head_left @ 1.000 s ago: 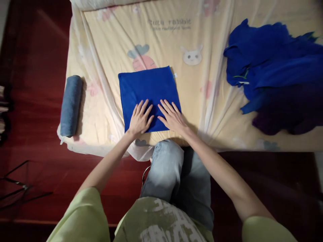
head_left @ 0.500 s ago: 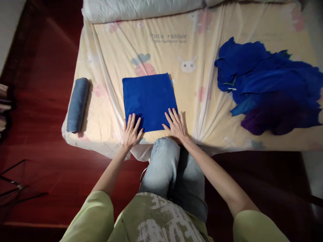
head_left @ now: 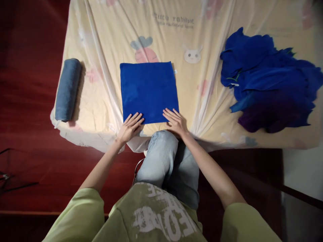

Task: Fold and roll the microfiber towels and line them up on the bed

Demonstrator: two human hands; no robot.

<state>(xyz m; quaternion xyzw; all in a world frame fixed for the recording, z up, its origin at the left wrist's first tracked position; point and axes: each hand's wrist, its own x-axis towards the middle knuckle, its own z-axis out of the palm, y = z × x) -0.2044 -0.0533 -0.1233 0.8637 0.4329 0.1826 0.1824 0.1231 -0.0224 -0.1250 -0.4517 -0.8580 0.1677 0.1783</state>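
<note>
A flat, square-looking blue cloth (head_left: 148,89) lies on the bed in front of me. At its near left corner, my left hand (head_left: 130,127) rests with fingers stretched out, slanting inward over the edge. My right hand (head_left: 176,122) touches the near right corner, its fingers also extended on the cloth and pointing left. The right thumb sits low by the near edge; whether it is beneath the cloth I cannot tell. A small white tag (head_left: 176,71) pokes out at the cloth's right side.
A rolled grey-blue towel (head_left: 68,90) lies at the bed's left edge. On the right is a heap of crumpled blue cloth (head_left: 271,77) with a dark purple part. The patterned bed sheet (head_left: 101,111) has raised folds. Thin dark stand legs (head_left: 20,185) show on the floor at left.
My view has tilted down and shifted, so the far bedding has left the picture. Both hands' fingers have drawn closer together and turned inward along the cloth's near edge.
</note>
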